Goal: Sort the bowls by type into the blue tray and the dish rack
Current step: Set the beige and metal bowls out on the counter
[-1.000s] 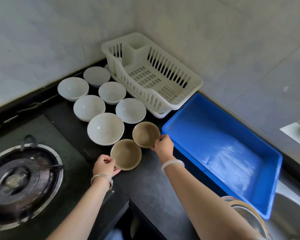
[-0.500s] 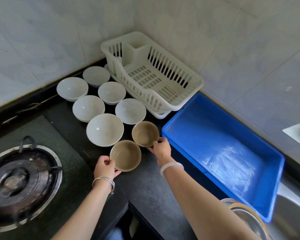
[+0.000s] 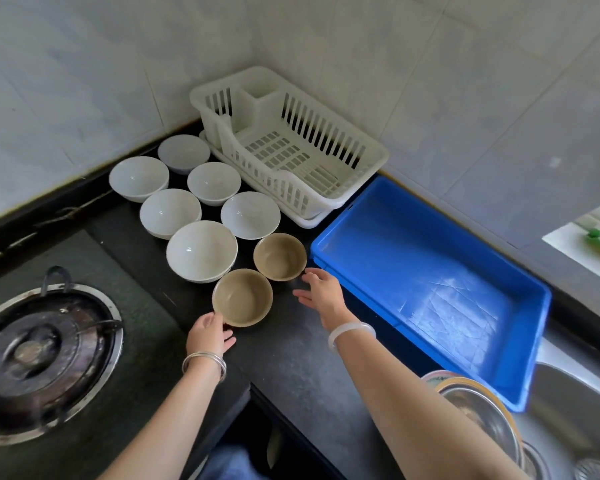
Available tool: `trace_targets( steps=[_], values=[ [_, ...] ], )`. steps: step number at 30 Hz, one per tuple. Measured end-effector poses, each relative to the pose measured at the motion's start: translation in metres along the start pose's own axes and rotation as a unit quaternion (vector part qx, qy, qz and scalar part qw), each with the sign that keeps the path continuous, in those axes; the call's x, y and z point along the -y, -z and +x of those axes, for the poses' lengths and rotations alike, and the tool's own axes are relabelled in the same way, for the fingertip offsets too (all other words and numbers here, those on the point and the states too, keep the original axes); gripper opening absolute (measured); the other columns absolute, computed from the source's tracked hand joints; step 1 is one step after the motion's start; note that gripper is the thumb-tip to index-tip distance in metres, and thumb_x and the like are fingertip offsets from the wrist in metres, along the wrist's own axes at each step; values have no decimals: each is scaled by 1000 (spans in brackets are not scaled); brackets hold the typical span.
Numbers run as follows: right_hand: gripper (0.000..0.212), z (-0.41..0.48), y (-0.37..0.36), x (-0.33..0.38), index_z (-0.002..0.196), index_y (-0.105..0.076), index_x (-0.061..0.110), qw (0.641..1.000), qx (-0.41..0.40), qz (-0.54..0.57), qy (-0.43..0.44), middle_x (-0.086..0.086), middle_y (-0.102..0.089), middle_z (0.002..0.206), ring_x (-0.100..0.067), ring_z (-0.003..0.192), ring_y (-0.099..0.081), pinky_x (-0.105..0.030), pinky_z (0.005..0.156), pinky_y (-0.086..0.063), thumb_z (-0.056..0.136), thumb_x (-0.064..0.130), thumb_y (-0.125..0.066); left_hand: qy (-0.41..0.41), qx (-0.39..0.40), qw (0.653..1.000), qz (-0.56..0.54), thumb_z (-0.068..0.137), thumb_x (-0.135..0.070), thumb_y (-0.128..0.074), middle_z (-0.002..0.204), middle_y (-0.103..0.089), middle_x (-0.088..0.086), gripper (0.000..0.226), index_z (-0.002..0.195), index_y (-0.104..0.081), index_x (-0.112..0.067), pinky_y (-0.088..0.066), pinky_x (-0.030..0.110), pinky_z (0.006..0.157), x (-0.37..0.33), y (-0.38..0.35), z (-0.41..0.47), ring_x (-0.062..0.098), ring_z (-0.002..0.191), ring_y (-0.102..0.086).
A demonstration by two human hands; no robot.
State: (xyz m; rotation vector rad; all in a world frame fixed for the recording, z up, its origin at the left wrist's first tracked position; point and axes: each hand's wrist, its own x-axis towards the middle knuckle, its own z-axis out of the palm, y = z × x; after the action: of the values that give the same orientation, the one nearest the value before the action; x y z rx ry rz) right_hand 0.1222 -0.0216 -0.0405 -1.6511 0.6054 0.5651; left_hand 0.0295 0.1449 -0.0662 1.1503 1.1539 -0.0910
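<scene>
Releasing the far tan bowl (image 3: pixel 280 257), the right hand (image 3: pixel 321 296) has drawn back from its rim and hovers just beside it, fingers spread wide and holding nothing. At the left edge of the counter (image 3: pixel 291 358) sits a burner (image 3: pixel 45 355). Six white bowls (image 3: pixel 201 251) cluster toward the back, none sorted yet. In front of them the left hand (image 3: pixel 209 336) touches the near tan bowl (image 3: pixel 242 296) at its near rim, thumb at the lip; whether it truly grips I cannot tell. Both tan bowls stand upright toward the front edge, the far one close to the tray (image 3: pixel 430 271). The rack (image 3: pixel 281 150) fills the back corner and the tray lies along the right edge, neither holding a bowl. The bowls look like glazed ceramic: stiff, fairly heavy, smooth enough to slip, apt to chip if knocked together. A pinch across the rim, thumb inside and fingers under the wall, looks safest.
</scene>
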Motion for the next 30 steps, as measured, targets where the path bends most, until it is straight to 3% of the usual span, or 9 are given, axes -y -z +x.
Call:
trace_targets(
  steps=[4, 10, 14, 17, 21, 23, 26, 30],
  values=[
    [26, -30, 35, -7, 121, -57, 19, 996, -2, -47, 77, 1, -63, 113, -15, 87, -68, -25, 76, -55, 100, 22, -42, 4, 31, 999, 40, 96, -10, -40, 131, -52, 21, 33, 127, -47, 1, -47, 43, 90, 20, -5, -24, 42, 113, -54],
    [18, -79, 118, -39, 92, -61, 25, 970, -109, -145, 165, 5, -70, 89, -7, 65, -65, -21, 60, -46, 96, 21, -44, -47, 142, 977, 152, 93, -10, -47, 108, -59, 16, 21, 108, -58, 0, -50, 36, 79, 51, -47, -73, 30, 89, -59],
    [18, -111, 177, -70, 89, -63, 22, 952, -203, -178, 144, -3, -71, 87, -20, 71, -66, -31, 68, -49, 94, 17, -48, -113, 228, 928, 271, 92, -12, -48, 98, -63, 8, 15, 97, -62, -10, -54, 30, 75, 77, -87, -111, 23, 83, -62],
    [17, -134, 216, -98, 99, -67, 15, 919, -281, -251, 115, -11, -72, 94, -32, 87, -65, -37, 74, -49, 94, 20, -51, -172, 285, 875, 352, 92, -14, -49, 91, -63, 1, 20, 105, -64, -11, -56, 34, 80, 98, -112, -141, 21, 83, -63],
    [22, -160, 253, -135, 107, -62, 13, 872, -353, -335, 50, -7, -65, 108, -29, 98, -59, -32, 68, -37, 93, 28, -53, -253, 332, 790, 449, 91, -20, -52, 107, -63, -1, 25, 114, -61, -16, -53, 34, 88, 120, -140, -173, 19, 95, -63],
    [24, -170, 261, -149, 105, -59, 14, 862, -373, -342, 21, -6, -61, 107, -27, 96, -58, -30, 65, -35, 90, 33, -58, -284, 344, 760, 473, 90, -21, -54, 113, -64, 0, 28, 117, -60, -16, -49, 27, 88, 129, -151, -183, 18, 102, -61],
    [26, -176, 261, -161, 99, -57, 13, 865, -375, -334, 0, -6, -61, 101, -28, 90, -60, -29, 63, -34, 85, 33, -65, -306, 340, 734, 501, 88, -15, -56, 117, -63, 4, 33, 121, -56, -16, -45, 27, 87, 138, -160, -191, 20, 106, -59],
    [23, -173, 256, -161, 91, -53, 11, 859, -390, -330, 7, -7, -61, 95, -28, 83, -58, -28, 61, -32, 83, 27, -67, -311, 329, 733, 507, 85, -10, -59, 118, -62, 6, 37, 121, -55, -16, -43, 25, 84, 141, -163, -190, 18, 101, -58]
  ],
)
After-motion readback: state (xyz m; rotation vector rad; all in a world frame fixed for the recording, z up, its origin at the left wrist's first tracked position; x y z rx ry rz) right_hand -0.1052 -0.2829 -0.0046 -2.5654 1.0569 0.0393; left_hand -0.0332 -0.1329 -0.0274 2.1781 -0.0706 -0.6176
